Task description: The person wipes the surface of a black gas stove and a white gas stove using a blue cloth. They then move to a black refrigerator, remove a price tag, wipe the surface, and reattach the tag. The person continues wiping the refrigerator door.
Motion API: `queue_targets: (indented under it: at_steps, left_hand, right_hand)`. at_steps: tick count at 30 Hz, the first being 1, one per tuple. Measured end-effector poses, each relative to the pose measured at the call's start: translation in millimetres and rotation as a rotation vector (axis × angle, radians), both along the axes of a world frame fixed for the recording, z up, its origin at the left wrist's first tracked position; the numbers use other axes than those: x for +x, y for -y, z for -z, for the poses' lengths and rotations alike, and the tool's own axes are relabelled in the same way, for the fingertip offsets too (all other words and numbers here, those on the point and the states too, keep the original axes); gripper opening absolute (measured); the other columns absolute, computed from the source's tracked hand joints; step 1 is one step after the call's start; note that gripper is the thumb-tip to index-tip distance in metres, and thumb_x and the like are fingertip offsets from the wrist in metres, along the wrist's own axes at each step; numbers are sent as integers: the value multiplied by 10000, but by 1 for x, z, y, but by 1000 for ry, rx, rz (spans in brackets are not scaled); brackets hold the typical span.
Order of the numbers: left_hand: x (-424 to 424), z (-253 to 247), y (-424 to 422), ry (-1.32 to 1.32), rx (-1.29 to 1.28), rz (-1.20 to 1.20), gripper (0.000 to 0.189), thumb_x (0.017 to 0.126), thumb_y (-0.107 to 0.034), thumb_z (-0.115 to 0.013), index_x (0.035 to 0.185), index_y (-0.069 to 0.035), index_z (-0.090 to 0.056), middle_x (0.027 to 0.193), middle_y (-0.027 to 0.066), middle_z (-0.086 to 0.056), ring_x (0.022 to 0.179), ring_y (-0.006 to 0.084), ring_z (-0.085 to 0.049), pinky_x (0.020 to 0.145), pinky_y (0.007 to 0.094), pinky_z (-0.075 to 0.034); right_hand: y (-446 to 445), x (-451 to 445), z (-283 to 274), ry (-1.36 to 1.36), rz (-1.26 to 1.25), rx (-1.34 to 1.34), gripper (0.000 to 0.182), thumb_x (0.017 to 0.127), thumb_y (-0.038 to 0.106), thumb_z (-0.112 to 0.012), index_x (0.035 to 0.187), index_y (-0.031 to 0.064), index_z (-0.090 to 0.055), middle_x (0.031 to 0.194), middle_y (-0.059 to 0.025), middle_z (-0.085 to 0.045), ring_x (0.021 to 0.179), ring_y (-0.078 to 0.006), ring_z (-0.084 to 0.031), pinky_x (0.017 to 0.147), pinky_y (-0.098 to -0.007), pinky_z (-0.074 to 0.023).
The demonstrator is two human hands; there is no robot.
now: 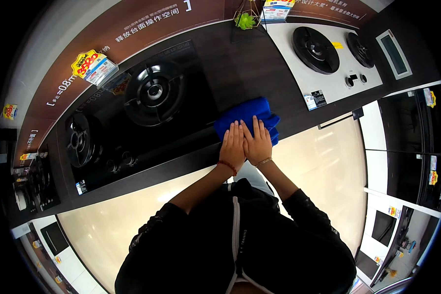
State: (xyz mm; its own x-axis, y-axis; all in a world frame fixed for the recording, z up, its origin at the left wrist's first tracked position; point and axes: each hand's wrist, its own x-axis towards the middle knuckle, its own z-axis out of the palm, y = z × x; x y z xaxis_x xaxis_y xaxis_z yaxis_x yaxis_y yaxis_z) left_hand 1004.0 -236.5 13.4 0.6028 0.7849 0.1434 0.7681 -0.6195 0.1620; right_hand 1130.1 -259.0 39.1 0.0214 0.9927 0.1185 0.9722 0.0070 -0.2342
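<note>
A folded blue cloth [255, 107] lies on the dark countertop near its front edge. It reaches over the right end of a black glass gas hob [176, 136]. My left hand [233, 147] rests flat on the cloth's front left part, fingers stretched out and close together. Beside it, touching it, my right hand [258, 144] lies palm down on the same cloth with its fingers slightly spread. Neither hand visibly grips the fabric. The cloth's part under my palms is hidden.
Two burners, a large one [154, 92] and a left one [80, 139], rise from the hob. A price sign [95, 68] stands behind it. Right of the cloth is a white hob [338, 79]; a green plant in a wire stand [245, 21] sits at the back.
</note>
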Motion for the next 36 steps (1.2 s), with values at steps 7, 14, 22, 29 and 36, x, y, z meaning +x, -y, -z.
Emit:
queue_targets:
  at_steps: [7, 14, 22, 29, 36]
  left_hand:
    - [39, 4, -75, -50, -69, -89, 590, 1030, -349, -349, 1513, -25, -256, 1575, 181, -246, 1468, 332, -214, 1202, 454, -127]
    - [68, 5, -150, -148, -130, -125, 723, 1002, -422, -383, 1529, 13, -146, 1592, 235, -100, 1472, 413, -108, 1183, 536, -97]
    - [111, 3, -241, -202, -194, -222, 774, 997, -437, -398, 1541, 5, -70, 1604, 226, -15, 1480, 422, 6, 1177, 545, -47]
    - [118, -3, -245, -266, -136, -249, 760, 989, -424, -438, 1548, -31, -104, 1608, 216, -41, 1486, 403, -18, 1183, 532, -93]
    - [113, 4, -177, -218, -95, -174, 715, 1000, -416, -368, 1540, -13, -131, 1610, 188, -91, 1495, 342, -68, 1199, 477, -94]
  right_hand:
    - [-83, 43, 17, 34, -75, 92, 555, 940, 353, -420, 1471, 191, -409, 1566, -222, -238, 1425, -436, -249, 1136, -587, -195]
    - [-168, 80, 24, 41, -166, 110, 562, 940, 349, -417, 1488, 227, -383, 1590, -171, -200, 1450, -410, -188, 1123, -639, -139]
    - [-266, 118, 29, 39, -206, 124, 545, 951, 358, -429, 1487, 277, -373, 1593, -116, -216, 1457, -370, -188, 1138, -611, -137]
    - [-276, 124, 37, 13, -213, 106, 534, 970, 364, -397, 1493, 264, -362, 1591, -109, -231, 1469, -349, -171, 1161, -583, -115]
    - [-193, 120, 34, 17, -126, 72, 557, 977, 374, -403, 1510, 232, -327, 1597, -137, -197, 1468, -376, -153, 1162, -591, -105]
